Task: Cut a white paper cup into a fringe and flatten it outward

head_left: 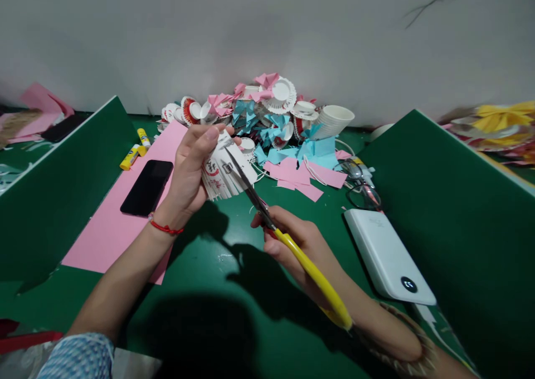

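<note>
Left hand pinching slit paper cup above surface, midway between side edges, apparently steadying it for yellow-handled scissors gripped in right hand; cut-cup heap at far edge, presumably out of blades' way

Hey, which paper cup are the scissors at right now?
The fringed white cup in the left hand; the other cups lie in or beside the heap behind.

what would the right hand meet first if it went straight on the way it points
Likely the fringed white paper piece in the left hand; the scissors in the right hand point toward it, blades overlapping it in view, though depth is unclear.
</note>
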Demonstrator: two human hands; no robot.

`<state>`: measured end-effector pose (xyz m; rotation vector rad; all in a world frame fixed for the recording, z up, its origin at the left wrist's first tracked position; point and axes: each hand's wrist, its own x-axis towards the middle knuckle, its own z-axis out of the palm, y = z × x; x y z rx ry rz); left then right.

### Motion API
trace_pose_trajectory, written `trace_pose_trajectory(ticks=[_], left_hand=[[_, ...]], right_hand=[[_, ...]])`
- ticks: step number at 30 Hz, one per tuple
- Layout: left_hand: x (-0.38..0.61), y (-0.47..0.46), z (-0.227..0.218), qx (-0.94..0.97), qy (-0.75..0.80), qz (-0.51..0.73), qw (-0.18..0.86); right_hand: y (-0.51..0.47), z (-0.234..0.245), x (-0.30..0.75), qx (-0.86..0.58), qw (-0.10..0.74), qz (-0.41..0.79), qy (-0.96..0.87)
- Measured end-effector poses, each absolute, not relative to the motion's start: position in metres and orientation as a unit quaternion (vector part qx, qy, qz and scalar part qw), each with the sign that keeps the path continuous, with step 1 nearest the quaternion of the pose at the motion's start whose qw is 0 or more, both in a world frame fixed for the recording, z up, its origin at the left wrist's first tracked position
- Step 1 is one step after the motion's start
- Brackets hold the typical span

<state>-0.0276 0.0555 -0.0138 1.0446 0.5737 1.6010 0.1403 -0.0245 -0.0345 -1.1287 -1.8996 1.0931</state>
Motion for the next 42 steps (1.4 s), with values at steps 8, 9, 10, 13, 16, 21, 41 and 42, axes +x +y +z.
trace_pose_trajectory(ticks=[8,9,10,13,16,21,41,42], left_hand=[[-0.0286,0.0573,-0.0143,0.438,0.242,0.667,0.552],[-0.0285,0.0572,-0.0143,0.439,0.24,0.668,0.55],[-0.0283,0.0571,-0.0143,0.441,0.238,0.668,0.55],[-0.0278,0.0567,-0.0144,0.441,0.238,0.671,0.546],[-0.0275,0.0565,-0.0145,0.438,0.249,0.672,0.543],[-0.0273,0.0567,-0.0141,0.439,0.249,0.668,0.547],[-0.0278,0.056,-0.0152,0.451,0.249,0.66,0.547],[-0.0287,0.057,-0.0162,0.46,0.252,0.658,0.541]], right_hand=[[-0.0237,-0.0343,0.14,-0.441,0.345,0.382,-0.735],[-0.0237,-0.0341,0.1401,-0.442,0.345,0.377,-0.737],[-0.0237,-0.0337,0.14,-0.444,0.343,0.372,-0.739],[-0.024,-0.0326,0.1397,-0.451,0.339,0.363,-0.742],[-0.024,-0.0318,0.1393,-0.455,0.342,0.353,-0.743],[-0.0236,-0.031,0.1387,-0.459,0.346,0.342,-0.743],[-0.0244,-0.0295,0.1389,-0.463,0.343,0.358,-0.735],[-0.0243,-0.0299,0.1389,-0.464,0.343,0.355,-0.736]])
